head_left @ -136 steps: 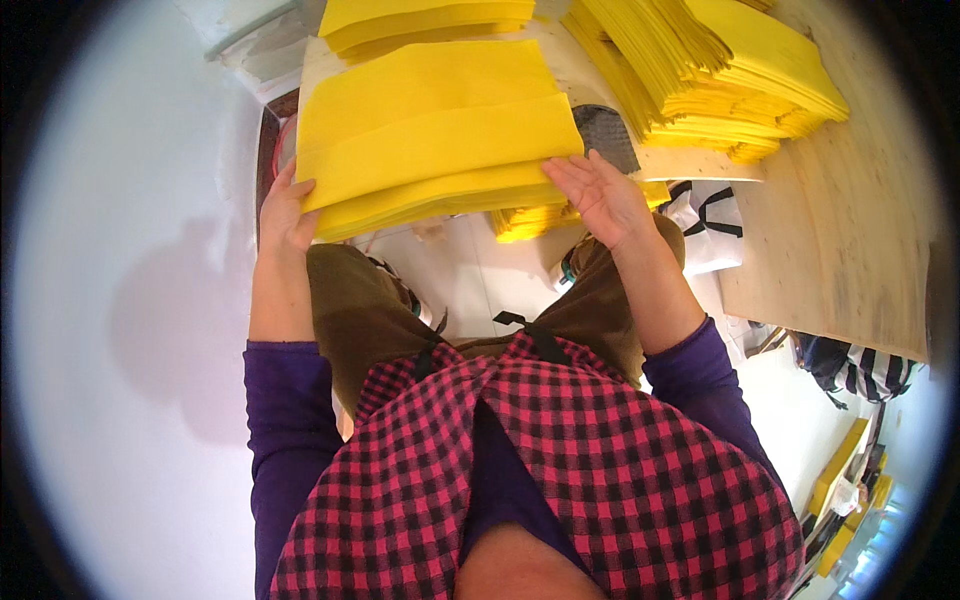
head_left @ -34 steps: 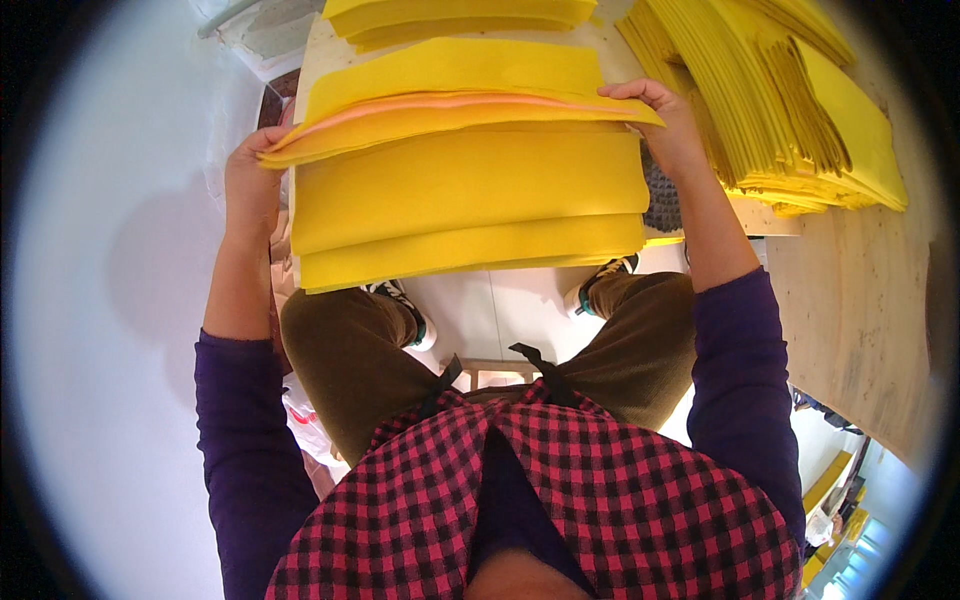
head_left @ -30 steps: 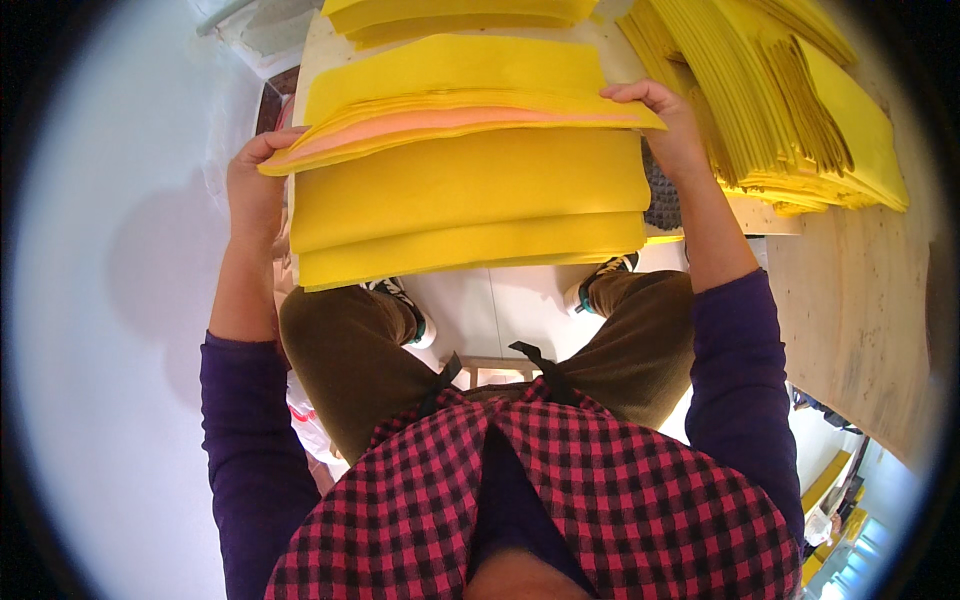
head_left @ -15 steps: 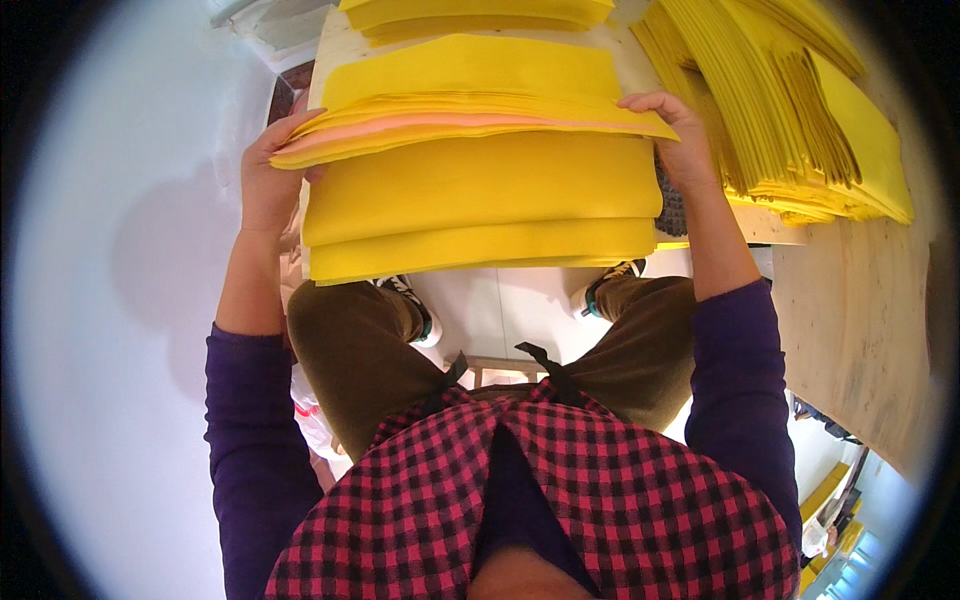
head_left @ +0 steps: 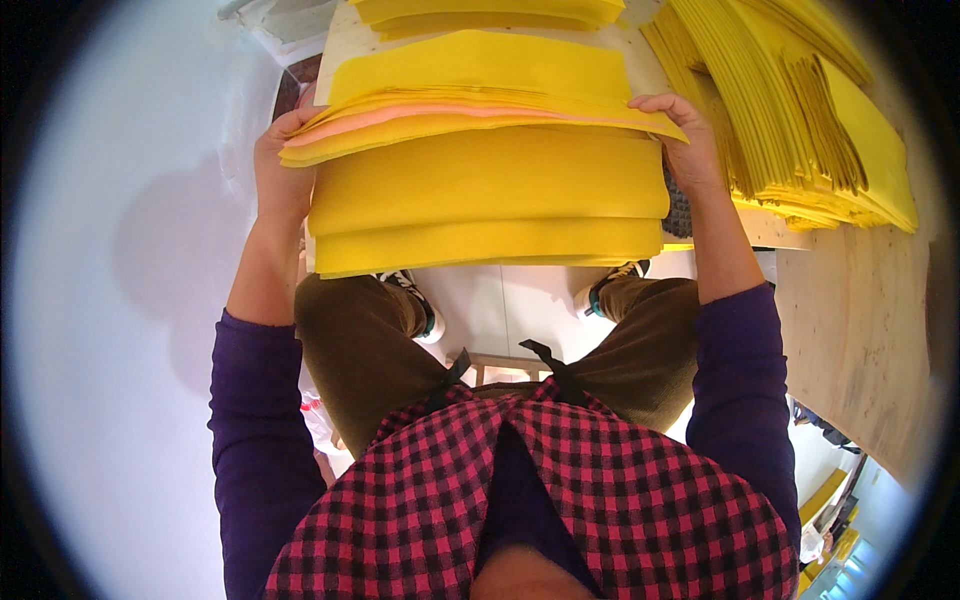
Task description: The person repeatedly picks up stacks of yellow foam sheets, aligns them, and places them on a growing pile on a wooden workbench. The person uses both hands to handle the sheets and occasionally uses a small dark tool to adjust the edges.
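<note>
My left hand (head_left: pixel 287 165) and my right hand (head_left: pixel 694 148) pinch the two ends of a thin layered bundle of yellow sheets (head_left: pixel 400 138), which looks like soft fabric or felt. A pink strip (head_left: pixel 430 113) shows between its layers, along most of its length. The bundle sags slightly between my hands. Under and in front of it lies a folded yellow stack (head_left: pixel 490 182), its rounded near edges hanging over my lap side. Behind it a flat yellow sheet (head_left: pixel 480 62) extends away from me. Some fingertips of both hands are hidden behind the bundle.
More folded yellow sheets (head_left: pixel 490 12) lie at the far edge of the wooden table. A large heap of yellow folded pieces (head_left: pixel 745 110) sits to the right, on a wooden board (head_left: pixel 850 330). A dark textured pad (head_left: pixel 677 207) shows beside the stack. A white wall (head_left: pixel 120 300) is at left.
Both hands still hold the bundle's ends. The left hand has turned a little and the layers there part slightly wider, showing more pink. The whole view has shifted slightly.
</note>
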`<state>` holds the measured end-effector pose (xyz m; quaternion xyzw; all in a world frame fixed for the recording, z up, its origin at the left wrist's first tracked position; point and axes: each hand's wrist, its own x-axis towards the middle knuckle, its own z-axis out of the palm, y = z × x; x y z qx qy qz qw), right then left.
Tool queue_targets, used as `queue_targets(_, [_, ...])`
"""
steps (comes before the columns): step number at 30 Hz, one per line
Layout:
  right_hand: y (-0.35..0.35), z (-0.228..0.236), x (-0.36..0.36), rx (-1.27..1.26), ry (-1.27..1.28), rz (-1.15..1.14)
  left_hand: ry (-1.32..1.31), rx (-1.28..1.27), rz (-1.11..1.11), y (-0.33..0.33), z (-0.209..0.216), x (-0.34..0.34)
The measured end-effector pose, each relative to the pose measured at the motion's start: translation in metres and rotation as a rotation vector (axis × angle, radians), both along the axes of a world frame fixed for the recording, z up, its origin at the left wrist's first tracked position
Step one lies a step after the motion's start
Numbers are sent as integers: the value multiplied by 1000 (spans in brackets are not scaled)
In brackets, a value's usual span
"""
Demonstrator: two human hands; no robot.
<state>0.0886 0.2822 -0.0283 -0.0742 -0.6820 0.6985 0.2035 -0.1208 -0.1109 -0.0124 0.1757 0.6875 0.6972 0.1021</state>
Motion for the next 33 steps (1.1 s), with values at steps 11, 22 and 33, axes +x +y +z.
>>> queue_targets(11, [0, -1, 0, 20, 27, 1, 305, -183, 17, -6, -9, 2])
queue_targets(22, [-3, 4, 2, 41, 32, -1, 356, -138, 43, -8, -6, -8])
queue_targets(33, [1, 0, 1, 33, 4, 23, 251, -84, 16, -18, -30, -26])
